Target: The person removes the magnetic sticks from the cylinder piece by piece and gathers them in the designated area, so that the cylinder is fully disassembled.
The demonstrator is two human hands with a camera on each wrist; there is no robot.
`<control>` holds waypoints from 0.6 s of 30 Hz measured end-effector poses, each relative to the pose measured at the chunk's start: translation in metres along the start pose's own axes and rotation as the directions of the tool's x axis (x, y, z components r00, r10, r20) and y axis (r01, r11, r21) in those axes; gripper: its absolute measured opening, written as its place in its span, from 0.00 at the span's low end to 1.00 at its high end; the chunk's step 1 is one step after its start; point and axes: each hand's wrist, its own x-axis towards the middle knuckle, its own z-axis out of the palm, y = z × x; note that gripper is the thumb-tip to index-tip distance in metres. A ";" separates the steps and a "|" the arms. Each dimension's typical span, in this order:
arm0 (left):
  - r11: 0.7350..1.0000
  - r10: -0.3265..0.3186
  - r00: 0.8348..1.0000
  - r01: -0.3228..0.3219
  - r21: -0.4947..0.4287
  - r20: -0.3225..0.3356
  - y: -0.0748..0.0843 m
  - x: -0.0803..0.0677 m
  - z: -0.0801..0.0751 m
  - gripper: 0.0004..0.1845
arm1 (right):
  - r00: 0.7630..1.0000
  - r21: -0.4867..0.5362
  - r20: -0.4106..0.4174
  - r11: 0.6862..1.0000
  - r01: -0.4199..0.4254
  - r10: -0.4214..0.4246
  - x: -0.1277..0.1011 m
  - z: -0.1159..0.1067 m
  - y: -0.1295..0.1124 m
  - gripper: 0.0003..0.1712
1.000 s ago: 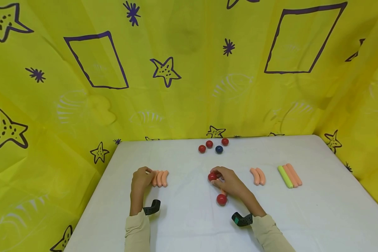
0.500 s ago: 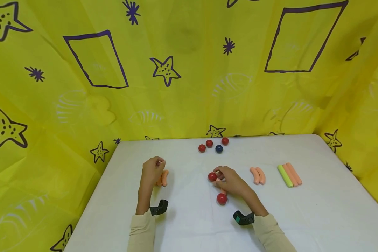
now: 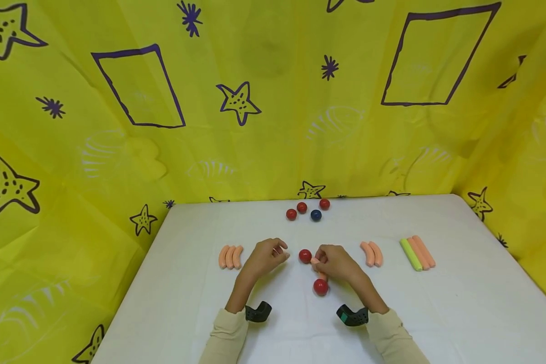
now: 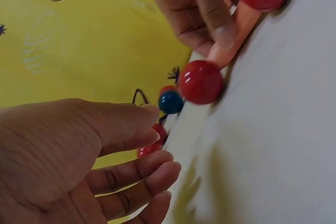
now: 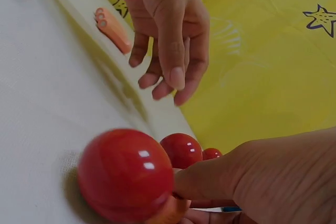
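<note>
My right hand (image 3: 338, 263) pinches a peach-coloured stick (image 4: 236, 35) between thumb and fingers. A red ball (image 3: 305, 256) sits at the stick's far end and another red ball (image 3: 320, 287) at its near end. In the right wrist view the near ball (image 5: 126, 174) looms large and hides much of the stick. My left hand (image 3: 265, 259) hovers left of the far red ball, fingers apart and loosely bent, holding nothing. In the left wrist view the left hand (image 4: 100, 156) faces that ball (image 4: 200, 82) without touching it.
Three curved peach sticks (image 3: 230, 257) lie at left. Two more curved peach sticks (image 3: 372, 254) lie right of centre, beside a green stick (image 3: 411, 254) and straight peach sticks (image 3: 421, 252). Three red balls (image 3: 302, 208) and a blue ball (image 3: 316, 215) rest near the white table's back edge.
My left hand has left the three curved peach sticks and moved right, towards the far red ball. The right hand has drawn back slightly from that ball, still on the stick.
</note>
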 end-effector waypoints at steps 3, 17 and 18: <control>1.000 0.004 0.999 -0.003 -0.021 0.041 0.003 0.001 0.007 0.14 | 0.998 -0.027 -0.034 0.999 0.043 -0.044 0.001 0.002 0.000 0.07; 0.999 -0.012 0.996 0.016 -0.040 0.094 0.006 0.000 0.021 0.17 | 0.977 -0.050 -0.121 0.984 0.168 -0.173 0.007 0.010 0.001 0.06; 0.999 -0.009 0.996 0.012 -0.035 0.085 0.006 0.000 0.023 0.16 | 0.976 -0.045 -0.124 0.984 0.174 -0.178 0.007 0.011 0.001 0.06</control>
